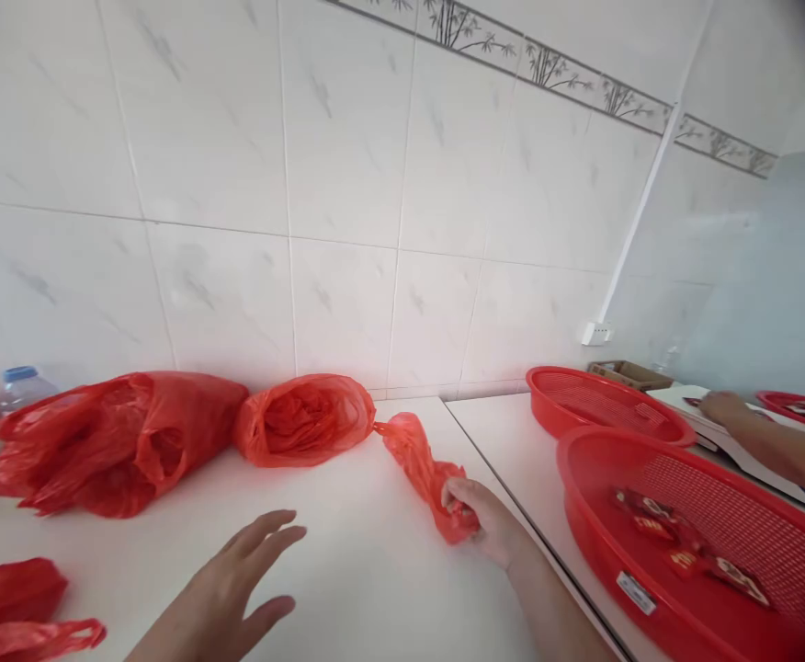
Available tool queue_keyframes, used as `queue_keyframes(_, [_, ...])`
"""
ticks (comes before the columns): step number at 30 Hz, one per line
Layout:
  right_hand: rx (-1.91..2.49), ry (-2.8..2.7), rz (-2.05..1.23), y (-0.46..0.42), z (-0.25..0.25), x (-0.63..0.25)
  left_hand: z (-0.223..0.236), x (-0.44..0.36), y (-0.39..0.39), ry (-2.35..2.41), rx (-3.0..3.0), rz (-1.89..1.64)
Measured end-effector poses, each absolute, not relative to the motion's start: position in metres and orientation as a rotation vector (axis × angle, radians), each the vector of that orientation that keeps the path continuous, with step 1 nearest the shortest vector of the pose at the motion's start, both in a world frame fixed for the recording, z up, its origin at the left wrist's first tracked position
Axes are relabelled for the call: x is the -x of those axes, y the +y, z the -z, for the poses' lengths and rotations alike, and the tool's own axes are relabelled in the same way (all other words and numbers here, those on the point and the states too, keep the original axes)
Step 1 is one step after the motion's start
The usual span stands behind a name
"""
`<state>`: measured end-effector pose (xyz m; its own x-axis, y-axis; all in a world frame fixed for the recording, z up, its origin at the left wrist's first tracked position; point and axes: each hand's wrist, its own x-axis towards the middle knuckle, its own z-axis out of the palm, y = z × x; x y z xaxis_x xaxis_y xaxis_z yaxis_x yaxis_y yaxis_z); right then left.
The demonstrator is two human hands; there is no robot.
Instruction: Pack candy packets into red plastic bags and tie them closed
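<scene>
A crumpled red plastic bag [413, 446] stretches over the white table [368, 579], its loose end gripped by my right hand [481, 519]. At its far end it narrows to a thin twist that meets a rounded bundle of red bags [302, 418] near the wall. My left hand [230, 584] hovers at the lower middle with fingers spread, holding nothing. A larger heap of red plastic bags [127, 437] lies left of the bundle. Another red bag [17, 611] is at the lower left edge.
On the right stand a red basket [637, 602] with several small dark-red packets [685, 542] and a second red basket [602, 405] behind it. Another person's arm [775, 441] reaches over a white surface at far right. A blue-capped bottle [23, 386] stands behind the bags.
</scene>
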<state>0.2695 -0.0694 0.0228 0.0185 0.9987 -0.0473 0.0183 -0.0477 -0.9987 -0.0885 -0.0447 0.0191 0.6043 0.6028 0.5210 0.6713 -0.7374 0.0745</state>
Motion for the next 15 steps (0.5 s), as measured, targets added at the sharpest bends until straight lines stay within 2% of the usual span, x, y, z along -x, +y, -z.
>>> queue_keyframes(9, [0.86, -1.348, -1.618, -0.097, -0.052, -0.275, -0.052, -0.003, -0.042, -1.154, 2.871, 1.073])
queue_keyframes(12, [0.968, -1.461, -1.615, -0.1, -0.059, -0.272, -0.05, -0.03, -0.042, -0.919, 2.976, 1.005])
queue_keyframes(15, [1.211, -1.676, -1.468, -0.102, -0.064, -0.272, -0.039, -0.054, -0.046, -0.785, 3.02, 0.777])
